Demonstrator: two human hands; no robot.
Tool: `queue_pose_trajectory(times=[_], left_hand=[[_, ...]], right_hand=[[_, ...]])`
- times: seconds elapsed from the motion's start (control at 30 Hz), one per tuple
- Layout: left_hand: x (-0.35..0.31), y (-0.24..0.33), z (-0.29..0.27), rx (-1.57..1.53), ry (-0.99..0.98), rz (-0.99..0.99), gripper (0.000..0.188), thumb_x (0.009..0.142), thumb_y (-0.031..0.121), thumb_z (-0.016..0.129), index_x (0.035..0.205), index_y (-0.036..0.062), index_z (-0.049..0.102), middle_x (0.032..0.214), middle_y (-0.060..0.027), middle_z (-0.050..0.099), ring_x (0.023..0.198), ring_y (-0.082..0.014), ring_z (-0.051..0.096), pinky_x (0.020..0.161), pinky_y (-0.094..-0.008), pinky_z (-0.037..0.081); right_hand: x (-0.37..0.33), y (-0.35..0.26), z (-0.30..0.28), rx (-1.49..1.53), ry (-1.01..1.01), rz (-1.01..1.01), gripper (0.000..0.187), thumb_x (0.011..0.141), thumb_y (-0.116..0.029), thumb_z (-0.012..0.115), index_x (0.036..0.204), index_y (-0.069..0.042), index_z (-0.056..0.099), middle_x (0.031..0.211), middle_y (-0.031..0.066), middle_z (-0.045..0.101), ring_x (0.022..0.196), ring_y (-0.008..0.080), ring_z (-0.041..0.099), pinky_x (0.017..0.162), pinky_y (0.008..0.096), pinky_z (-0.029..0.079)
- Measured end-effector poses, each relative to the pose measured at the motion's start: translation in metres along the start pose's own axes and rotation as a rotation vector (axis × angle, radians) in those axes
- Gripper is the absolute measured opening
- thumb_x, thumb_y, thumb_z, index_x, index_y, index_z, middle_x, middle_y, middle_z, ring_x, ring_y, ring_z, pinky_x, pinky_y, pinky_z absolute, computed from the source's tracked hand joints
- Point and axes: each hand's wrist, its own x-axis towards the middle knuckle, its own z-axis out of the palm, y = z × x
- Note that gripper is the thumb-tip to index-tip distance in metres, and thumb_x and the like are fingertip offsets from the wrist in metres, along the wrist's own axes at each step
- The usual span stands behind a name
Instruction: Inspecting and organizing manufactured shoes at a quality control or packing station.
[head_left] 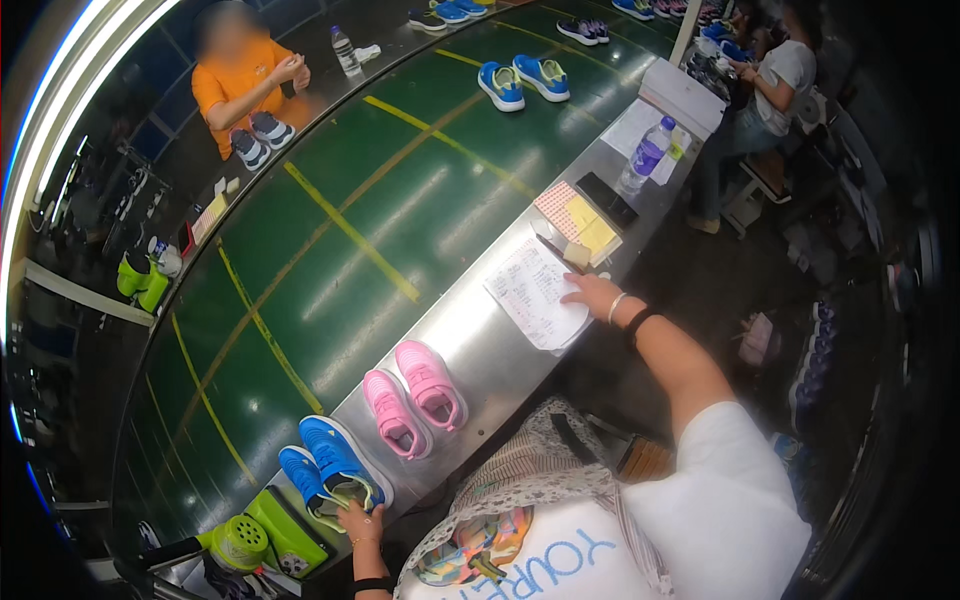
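A pair of blue shoes [335, 458] with pale green linings sits on the metal ledge at the lower left. My left hand [362, 524] is closed at the heel end of these shoes, its fingers partly hidden. Just to the right stands a pair of pink shoes [432, 385], toes pointing away from me. Farther right, my right hand [597, 297] rests on the edge of a handwritten paper sheet [535, 290], fingers apart. A pen [552, 246] and a small tan block [577, 254] lie just beyond its fingertips.
Past the ledge runs a green conveyor belt [330, 270] with yellow lines, carrying another blue pair [523, 83]. A phone [608, 200] and a water bottle [647, 158] are on the ledge. A green device [285, 535] stands lower left. A person in orange [245, 85] sits across.
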Motion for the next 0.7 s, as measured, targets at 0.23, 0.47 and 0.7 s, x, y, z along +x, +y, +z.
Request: queue_pose_trajectory(times=[0.23, 0.47, 0.7], left_hand=[[0.004, -0.008, 0.007, 0.068, -0.055, -0.142, 0.053, 0.056, 0.029, 0.075, 0.098, 0.0062, 0.054, 0.105, -0.0239, 0.042, 0.099, -0.0418, 0.042, 0.084, -0.0449, 0.038], [-0.009, 0.059, 0.009, 0.065, 0.095, -0.489, 0.068, 0.058, 0.020, 0.073, 0.117, 0.0086, 0.040, 0.135, -0.0215, 0.019, 0.124, -0.0376, 0.020, 0.098, -0.0436, 0.029], [-0.011, 0.057, 0.022, 0.063, 0.196, -0.465, 0.066, 0.060, 0.017, 0.072, 0.119, 0.0086, 0.042, 0.132, -0.0216, 0.026, 0.122, -0.0368, 0.026, 0.099, -0.0432, 0.028]], right_hand=[[-0.015, -0.035, 0.008, -0.033, 0.307, -0.119, 0.036, 0.073, -0.019, 0.059, 0.109, -0.018, 0.055, 0.126, 0.0106, 0.039, 0.113, 0.0272, 0.038, 0.094, 0.0414, 0.030], [-0.009, -0.033, 0.027, -0.048, 0.129, -0.183, 0.062, 0.066, -0.053, 0.060, 0.121, -0.028, 0.045, 0.135, 0.0112, 0.026, 0.125, 0.0339, 0.019, 0.099, 0.0559, 0.014], [0.019, -0.004, -0.003, 0.132, 0.356, -0.097, 0.048, 0.073, -0.031, 0.062, 0.113, -0.008, 0.049, 0.118, 0.0127, 0.040, 0.106, 0.0284, 0.041, 0.089, 0.0394, 0.032]])
